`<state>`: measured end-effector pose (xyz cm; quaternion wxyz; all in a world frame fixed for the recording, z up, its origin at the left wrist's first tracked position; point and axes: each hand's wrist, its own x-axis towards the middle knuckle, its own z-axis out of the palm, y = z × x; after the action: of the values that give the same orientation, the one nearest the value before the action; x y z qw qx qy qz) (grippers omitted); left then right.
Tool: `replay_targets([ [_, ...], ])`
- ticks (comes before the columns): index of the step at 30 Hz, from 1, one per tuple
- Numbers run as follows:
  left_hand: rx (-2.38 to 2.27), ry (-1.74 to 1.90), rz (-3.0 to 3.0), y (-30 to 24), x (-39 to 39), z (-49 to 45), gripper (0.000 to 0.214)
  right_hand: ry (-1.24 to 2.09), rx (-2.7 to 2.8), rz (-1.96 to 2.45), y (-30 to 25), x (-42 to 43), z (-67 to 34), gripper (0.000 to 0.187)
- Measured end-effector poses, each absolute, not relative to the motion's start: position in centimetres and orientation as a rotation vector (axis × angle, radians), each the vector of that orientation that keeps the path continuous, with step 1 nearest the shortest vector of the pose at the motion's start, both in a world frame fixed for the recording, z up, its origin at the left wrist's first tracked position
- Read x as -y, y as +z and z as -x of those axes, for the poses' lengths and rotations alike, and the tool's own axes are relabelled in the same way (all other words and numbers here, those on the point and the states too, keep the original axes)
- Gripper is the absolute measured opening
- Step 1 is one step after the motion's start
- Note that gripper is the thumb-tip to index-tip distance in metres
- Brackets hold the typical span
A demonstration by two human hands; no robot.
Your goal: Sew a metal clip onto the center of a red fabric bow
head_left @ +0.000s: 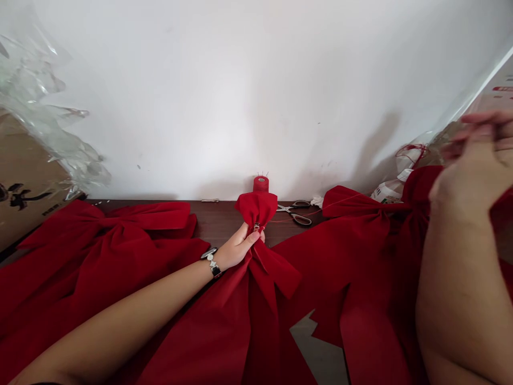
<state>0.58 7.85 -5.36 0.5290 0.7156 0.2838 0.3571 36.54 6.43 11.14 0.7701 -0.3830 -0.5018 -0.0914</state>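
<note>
My left hand [239,247], with a watch and a bracelet on its wrist, is closed around the gathered middle of a red fabric bow [230,310]. A small metal clip [257,226] shows at the gather just above my thumb. The bow's upper loop stands upright and its long tails hang toward me. My right hand [476,155] is raised at the far right, apart from the bow, blurred, with its fingers bent together. What it holds, if anything, I cannot make out. A thin red thread [286,220] runs from near the gather to the right.
Black-handled scissors [301,219] lie beside a red thread spool [261,184] with pins or needles on top. Red bows lie on the left [116,230] and right [356,206]. A cardboard box [28,171] with plastic wrap stands left. A white wall [200,96] rises behind the dark table [216,219].
</note>
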Motion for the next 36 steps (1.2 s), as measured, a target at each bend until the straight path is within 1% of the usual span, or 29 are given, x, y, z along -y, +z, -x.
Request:
replay_targets([
  [1, -0.7, 0.877, -1.731, -5.3, -7.8, -0.6, 0.043, -0.181, 1.129, 0.811, 10.6, -6.6, -34.9, 0.017],
  [3, -0.732, 0.913, -1.761, -5.2, -7.8, -0.5, 0.042, 0.062, 1.378, 0.887, 9.2, -6.7, -31.3, 0.011],
  [6, -0.751, 0.947, -1.784, -5.2, -7.8, -0.5, 0.042, 0.545, 1.749, 1.015, 7.0, -6.7, -26.7, 0.015],
  [8, -0.756, 0.954, -1.792, -5.4, -7.8, -0.5, 0.042, 0.809, 1.941, 1.099, 5.5, -7.0, -24.9, 0.016],
  [10, -0.76, 0.954, -1.798, -5.5, -7.8, -0.5, 0.042, 0.96, 2.019, 1.178, 4.3, -7.3, -23.9, 0.017],
  [12, -0.753, 0.951, -1.808, -5.6, -7.8, -0.5, 0.041, 1.042, 2.033, 1.186, 3.3, -7.7, -23.3, 0.016],
  [15, -0.733, 0.949, -1.832, -5.4, -7.7, -0.6, 0.041, 1.085, 2.009, 1.036, 2.2, -8.1, -22.4, 0.019],
  [23, -0.733, 0.903, -1.888, -4.9, -7.6, -0.6, 0.04, 1.124, 1.959, 0.826, 0.1, -8.3, -20.8, 0.037],
  [29, -0.722, 0.879, -1.89, -5.1, -7.7, -0.6, 0.042, 0.995, 1.975, 0.82, -0.3, -8.5, -21.0, 0.039],
  [36, -0.713, 0.868, -1.892, -5.0, -7.7, -0.6, 0.041, 0.936, 1.998, 0.869, -0.2, -8.2, -21.1, 0.038],
])
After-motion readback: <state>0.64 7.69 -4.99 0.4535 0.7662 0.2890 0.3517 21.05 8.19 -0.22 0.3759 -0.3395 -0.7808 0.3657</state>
